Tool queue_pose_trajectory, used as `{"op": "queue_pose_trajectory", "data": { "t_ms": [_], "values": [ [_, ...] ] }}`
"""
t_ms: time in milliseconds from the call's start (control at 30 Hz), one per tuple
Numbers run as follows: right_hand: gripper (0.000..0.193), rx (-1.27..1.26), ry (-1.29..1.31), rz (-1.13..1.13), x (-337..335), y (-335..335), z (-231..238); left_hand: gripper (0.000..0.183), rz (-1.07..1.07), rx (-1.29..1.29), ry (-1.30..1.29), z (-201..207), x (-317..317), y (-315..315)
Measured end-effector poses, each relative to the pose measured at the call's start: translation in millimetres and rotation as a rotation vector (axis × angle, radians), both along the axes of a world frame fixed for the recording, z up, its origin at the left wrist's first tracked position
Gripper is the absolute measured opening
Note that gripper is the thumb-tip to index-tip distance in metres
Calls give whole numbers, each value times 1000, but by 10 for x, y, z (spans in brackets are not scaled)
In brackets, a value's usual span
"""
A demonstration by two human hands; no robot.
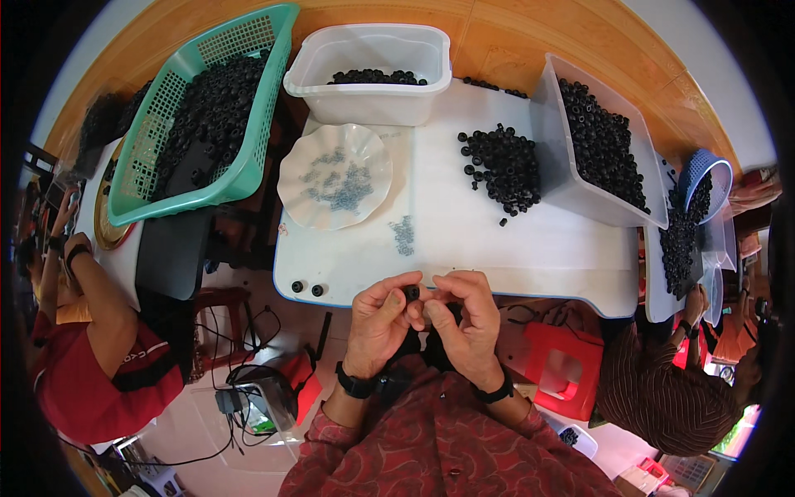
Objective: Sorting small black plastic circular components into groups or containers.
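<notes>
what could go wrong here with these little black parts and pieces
The black part pinched in the left hand could slip and fall, since it is around the front edge of the table. The two black parts near that edge might be nudged off. The small pale pieces lying loose beside the white plate could scatter if brushed.

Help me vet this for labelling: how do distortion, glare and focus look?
Head view: fisheye distortion arches the wood and leaves black corners; head view: a patch near the lower right edge is washed out; head view: the hands look fairly sharp, while black pieces in the green basket merge together.
</notes>
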State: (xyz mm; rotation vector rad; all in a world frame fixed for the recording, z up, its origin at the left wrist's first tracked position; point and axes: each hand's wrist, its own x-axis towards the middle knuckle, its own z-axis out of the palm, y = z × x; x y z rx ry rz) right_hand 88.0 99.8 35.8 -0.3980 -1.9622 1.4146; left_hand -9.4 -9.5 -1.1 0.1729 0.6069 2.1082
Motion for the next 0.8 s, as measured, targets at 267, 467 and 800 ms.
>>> {"op": "queue_pose_trajectory", "data": {
  "t_ms": [267, 467, 800],
  "values": [
    [69, -36, -144, 91, -106, -222, 76, 34, -4, -52, 29, 134, 88, 33],
    [63, -144, -309, -14, -161, -289, 67, 33, 32, -15, 27, 143, 133, 77],
    [48, -177, -171, -59, -200, -274, 153, 24, 98, -108, 42, 249, 155, 126]
  ]
}}
